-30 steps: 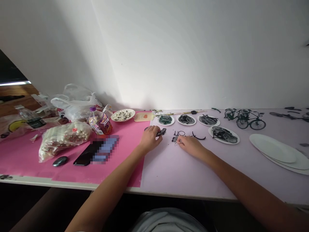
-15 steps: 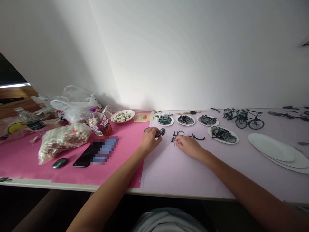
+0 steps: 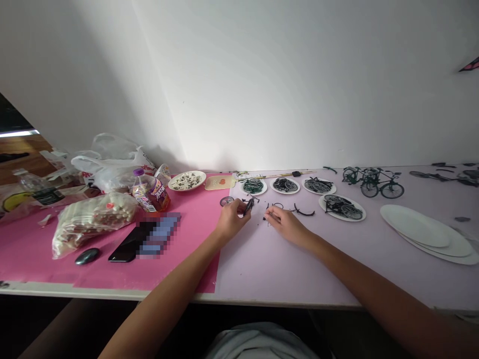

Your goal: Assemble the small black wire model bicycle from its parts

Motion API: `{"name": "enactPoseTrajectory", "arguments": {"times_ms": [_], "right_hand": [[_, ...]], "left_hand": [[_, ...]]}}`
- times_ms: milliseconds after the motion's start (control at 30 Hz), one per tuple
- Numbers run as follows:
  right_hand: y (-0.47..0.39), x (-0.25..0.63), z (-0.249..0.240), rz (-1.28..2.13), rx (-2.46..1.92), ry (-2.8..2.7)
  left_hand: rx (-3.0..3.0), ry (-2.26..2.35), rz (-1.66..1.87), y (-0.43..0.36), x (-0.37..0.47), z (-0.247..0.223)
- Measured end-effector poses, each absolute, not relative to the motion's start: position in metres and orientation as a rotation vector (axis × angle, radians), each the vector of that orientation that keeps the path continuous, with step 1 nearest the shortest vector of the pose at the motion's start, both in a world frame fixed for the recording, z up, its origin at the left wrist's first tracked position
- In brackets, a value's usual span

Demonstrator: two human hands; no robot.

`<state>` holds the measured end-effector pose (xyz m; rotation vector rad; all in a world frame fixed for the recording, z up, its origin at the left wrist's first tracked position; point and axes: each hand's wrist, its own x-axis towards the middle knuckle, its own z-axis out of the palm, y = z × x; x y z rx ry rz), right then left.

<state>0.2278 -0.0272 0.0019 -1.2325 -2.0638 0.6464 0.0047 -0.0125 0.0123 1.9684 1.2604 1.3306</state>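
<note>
My left hand (image 3: 232, 218) is closed around a small black model bicycle part (image 3: 248, 206), its dark end sticking up past the fingertips. A little model wheel (image 3: 226, 201) with spokes lies on the table just beyond that hand. Opposite, my right hand (image 3: 287, 224) has its thumb and fingers pinched together; whatever is between them is too small to make out. Behind the right fingers are loose dark pieces, among them a ring (image 3: 277, 205) and a curved black strip (image 3: 304, 212). The two hands are a short gap apart, fingertips facing each other.
Small plates of parts (image 3: 265, 187) line the wall, with another plate (image 3: 362, 216) nearer. Assembled model bicycles (image 3: 382, 187) stand right of them, beyond stacked white plates (image 3: 422, 227). Leftward are a drink bottle (image 3: 151, 193), a bulging plastic bag (image 3: 93, 217), a phone (image 3: 129, 244) and a dark oval object (image 3: 87, 256).
My right hand has moved slightly left, closer to my left hand. The black part in my left hand has turned more upright, uncovering the wheel behind. The camera view has shifted a little.
</note>
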Motion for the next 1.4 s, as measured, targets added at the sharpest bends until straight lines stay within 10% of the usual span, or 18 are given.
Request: {"name": "enactPoseTrajectory", "arguments": {"times_ms": [1400], "right_hand": [[-0.026, 0.211, -0.010, 0.702, -1.121, -1.935]], "left_hand": [[1.687, 1.094, 1.160, -0.013, 0.022, -0.007]]}}
